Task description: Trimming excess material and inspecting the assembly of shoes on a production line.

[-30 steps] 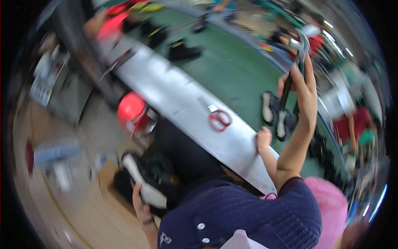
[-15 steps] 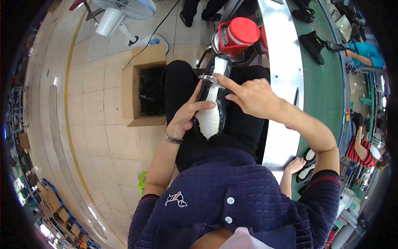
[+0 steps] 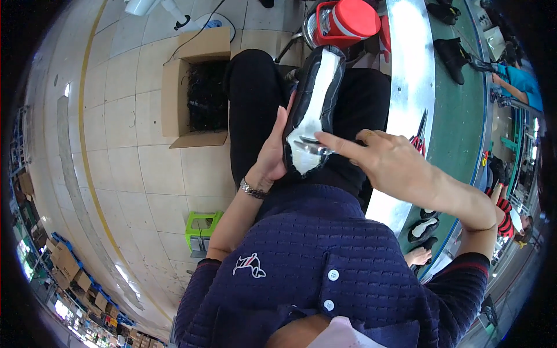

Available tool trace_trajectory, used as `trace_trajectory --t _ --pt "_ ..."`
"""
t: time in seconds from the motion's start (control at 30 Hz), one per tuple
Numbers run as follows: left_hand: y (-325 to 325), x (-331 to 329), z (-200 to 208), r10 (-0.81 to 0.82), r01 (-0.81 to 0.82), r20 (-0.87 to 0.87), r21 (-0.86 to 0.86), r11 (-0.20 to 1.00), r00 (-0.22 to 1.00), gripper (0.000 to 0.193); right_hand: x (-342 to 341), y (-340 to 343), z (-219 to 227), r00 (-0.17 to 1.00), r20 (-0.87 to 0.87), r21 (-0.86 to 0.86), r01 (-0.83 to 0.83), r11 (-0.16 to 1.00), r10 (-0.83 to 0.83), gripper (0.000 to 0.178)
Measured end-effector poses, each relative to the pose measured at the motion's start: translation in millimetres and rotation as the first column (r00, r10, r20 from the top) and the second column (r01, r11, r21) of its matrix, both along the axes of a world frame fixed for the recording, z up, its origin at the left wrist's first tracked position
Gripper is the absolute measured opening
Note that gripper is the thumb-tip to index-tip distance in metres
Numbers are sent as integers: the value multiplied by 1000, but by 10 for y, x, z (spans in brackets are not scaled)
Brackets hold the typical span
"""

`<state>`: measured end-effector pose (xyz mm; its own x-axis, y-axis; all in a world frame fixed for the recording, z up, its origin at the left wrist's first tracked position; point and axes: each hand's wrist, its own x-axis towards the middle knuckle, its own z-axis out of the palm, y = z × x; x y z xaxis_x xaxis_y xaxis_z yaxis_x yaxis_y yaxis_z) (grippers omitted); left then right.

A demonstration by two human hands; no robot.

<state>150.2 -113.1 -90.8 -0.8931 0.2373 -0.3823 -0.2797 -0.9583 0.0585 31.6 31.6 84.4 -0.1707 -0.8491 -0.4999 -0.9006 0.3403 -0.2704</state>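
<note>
A black shoe upper lies sole up over my lap, with a long white sole face (image 3: 318,101) framed by black edges. My left hand (image 3: 270,153) grips its left side near the lower end, thumb pointing up along the edge and fingers partly hidden beneath. My right hand (image 3: 386,162) holds a small shiny metal tool (image 3: 312,147) against the broad lower part of the white face, index finger stretched over it. Motion blurs the tool, so its exact kind is unclear.
An open cardboard box (image 3: 203,43) with black scraps stands left of my legs. At right runs a metal bench edge (image 3: 413,81) with red-handled tools (image 3: 420,136), then a green belt (image 3: 449,116) carrying black boots (image 3: 451,58). A red jug (image 3: 355,20) sits ahead; another person's hand (image 3: 418,256) is right.
My right hand has moved the metal tool from the shoe's narrow upper part down to the broad lower end. My left thumb has left the white face for the side. The view has shifted.
</note>
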Motion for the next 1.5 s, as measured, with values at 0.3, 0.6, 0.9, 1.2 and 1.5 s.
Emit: trace_trajectory --t 0.3,0.6,0.9,1.2,1.5 --pt "101 -5 200 154 -176 -129 -180 968 980 68 101 71 -295 999 -29 -23 20 1000 -20 67" --pt "40 13 231 82 -79 -9 -372 925 997 93 16 -164 51 990 87 -269 129 954 -109 66" --pt "-92 42 238 -42 36 -9 -319 947 999 108 9 -286 -173 991 -133 -162 -31 986 9 67" --pt "-134 83 167 -95 77 -53 -279 957 994 116 22 -181 -255 990 -97 -376 60 925 -103 70" --pt "-49 238 16 43 -7 -372 98 995 927 85 -103 -65 -54 998 -28 124 57 991 -53 69"
